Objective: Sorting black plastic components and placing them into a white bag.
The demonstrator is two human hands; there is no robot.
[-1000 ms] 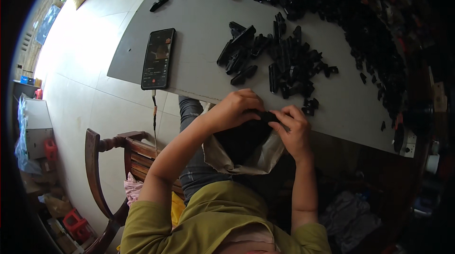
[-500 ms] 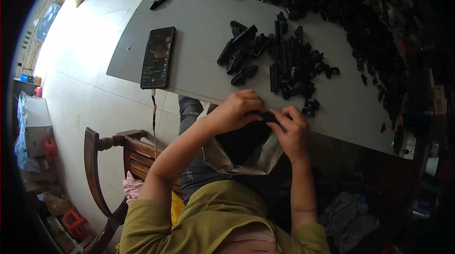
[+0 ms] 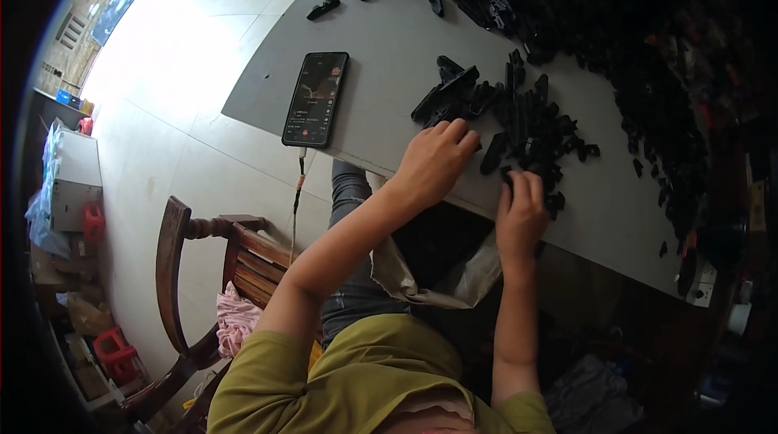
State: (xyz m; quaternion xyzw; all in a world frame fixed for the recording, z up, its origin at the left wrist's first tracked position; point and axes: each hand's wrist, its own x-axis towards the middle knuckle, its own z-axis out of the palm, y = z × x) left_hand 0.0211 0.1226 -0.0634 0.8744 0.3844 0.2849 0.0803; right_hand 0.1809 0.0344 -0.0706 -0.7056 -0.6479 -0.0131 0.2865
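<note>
Phone [image 3: 314, 102] as ref: small pile of black parts [image 3: 521, 110] sits on the surface [image 3: 381, 45] just to its right, approx. level w/ it; much bigger heap [image 3: 559, 17] lies beyond and well off to the right. Progress, my judgement: partway at most — pale bag [image 3: 478, 276], right of the phone and nearer the person, has dark contents [image 3: 438, 243], too dim to make out or count, while the small pile and esp. the big heap are yet to be dealt with. Axes: parts are mostly long and narrow, mixed directions. Those in the pile closest to the phone slant more to the right than its long axis; some mid-pile run away from the person, roughly parallel to it. Can't tell front end from back. Hands: left hand [image 3: 442, 158], on the pile's phone side, has fingers curled down, tips partly hidden — grip can't be told. Right hand [image 3: 523, 211], farther from the phone at the pile's near edge, has thumb and fingers bent by a black part; can't tell if it's gripped.
</note>
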